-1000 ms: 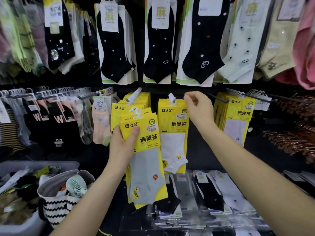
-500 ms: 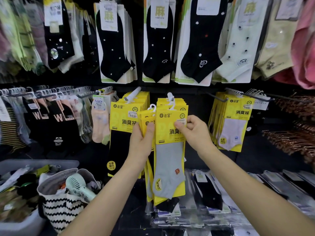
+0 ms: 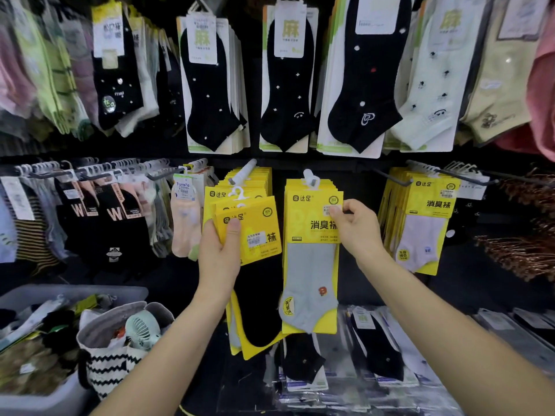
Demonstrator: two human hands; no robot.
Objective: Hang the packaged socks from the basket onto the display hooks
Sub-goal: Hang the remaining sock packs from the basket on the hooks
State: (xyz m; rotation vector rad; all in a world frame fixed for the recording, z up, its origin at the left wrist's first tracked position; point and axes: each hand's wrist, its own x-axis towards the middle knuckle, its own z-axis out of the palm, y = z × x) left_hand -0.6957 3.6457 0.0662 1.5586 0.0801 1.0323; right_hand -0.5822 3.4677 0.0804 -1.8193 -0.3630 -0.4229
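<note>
Shift: grey sock pack (image 3: 310, 271) is moving right, away from the stack (image 3: 255, 235).
Count: one pack, hanging vertically, hanger end pointing up.
Grip: right hand (image 3: 357, 229) pinching it; left hand (image 3: 219, 256) gripping the stack.

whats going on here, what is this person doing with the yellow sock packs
A person is stocking a sock display. Their right hand pinches the top corner of a grey sock pack, which looks to be on the middle hook in front of matching packs. Their left hand grips a few more yellow packs, not yet hung, held just below the neighbouring hook.
</note>
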